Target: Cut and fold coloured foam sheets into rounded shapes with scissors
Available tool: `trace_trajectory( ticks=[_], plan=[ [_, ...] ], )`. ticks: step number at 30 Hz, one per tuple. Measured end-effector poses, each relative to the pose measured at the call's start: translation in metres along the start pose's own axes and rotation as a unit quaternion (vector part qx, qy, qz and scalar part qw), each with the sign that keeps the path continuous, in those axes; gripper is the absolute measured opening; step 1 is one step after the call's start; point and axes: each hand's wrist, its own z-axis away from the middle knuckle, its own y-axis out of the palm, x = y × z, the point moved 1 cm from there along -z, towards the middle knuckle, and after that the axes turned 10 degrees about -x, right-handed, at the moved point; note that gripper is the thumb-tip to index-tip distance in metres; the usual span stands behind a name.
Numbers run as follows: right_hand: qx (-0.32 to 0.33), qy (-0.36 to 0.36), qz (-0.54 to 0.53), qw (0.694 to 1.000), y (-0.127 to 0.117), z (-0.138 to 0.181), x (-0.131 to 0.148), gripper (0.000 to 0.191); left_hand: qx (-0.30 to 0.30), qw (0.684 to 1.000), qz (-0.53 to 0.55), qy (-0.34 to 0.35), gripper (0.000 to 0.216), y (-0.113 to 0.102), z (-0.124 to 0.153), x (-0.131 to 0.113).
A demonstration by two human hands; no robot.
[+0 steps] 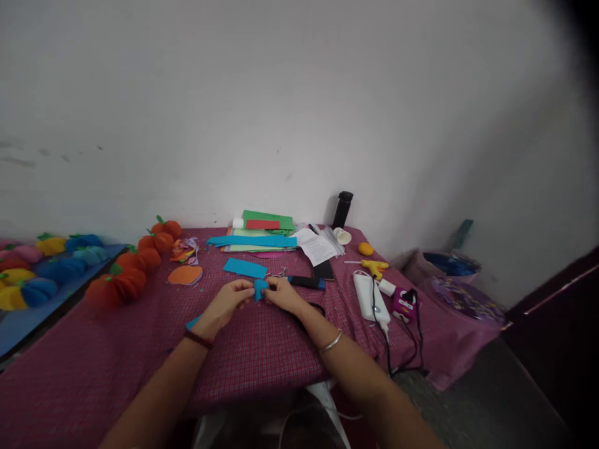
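Both hands meet over the middle of a table covered in a pink checked cloth. My left hand and my right hand pinch a small folded blue felt piece between their fingertips. A blue rectangular felt strip lies just beyond them. Another bit of blue felt shows under my left wrist.
Orange felt pumpkins line the table's left; more coloured ones lie on a blue board. Stacked felt sheets, a paper, black bottle, yellow glue gun, white power bank, pink device, cables at right.
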Motion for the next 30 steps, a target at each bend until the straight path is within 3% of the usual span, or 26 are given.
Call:
trace_trajectory(
  ticks=[8, 15, 20, 26, 30],
  plan=[
    [0.013, 0.006, -0.031, 0.999, 0.0048, 0.0030, 0.0041, 0.015, -0.009, 0.999, -0.045, 0.017, 0.028, 0.0009, -0.0005, 0.0010],
    [-0.003, 0.033, -0.077, 0.996, 0.0028, 0.0019, 0.0047, 0.040, -0.030, 0.999, -0.031, 0.030, 0.029, -0.0017, -0.0013, 0.0003],
    [0.007, 0.040, -0.073, 0.997, 0.0049, 0.0028, 0.0038, 0.025, -0.035, 0.999, -0.009, 0.014, 0.031, 0.0000, 0.0003, -0.0017],
    [0.006, 0.051, -0.071, 0.996, 0.0053, 0.0034, 0.0045, 0.020, -0.038, 0.998, 0.039, -0.015, 0.049, 0.0016, 0.0024, -0.0065],
    [0.005, 0.059, -0.075, 0.995, 0.0050, 0.0038, 0.0066, 0.019, -0.020, 0.999, 0.044, -0.017, 0.039, 0.0034, 0.0045, -0.0085]
  ],
)
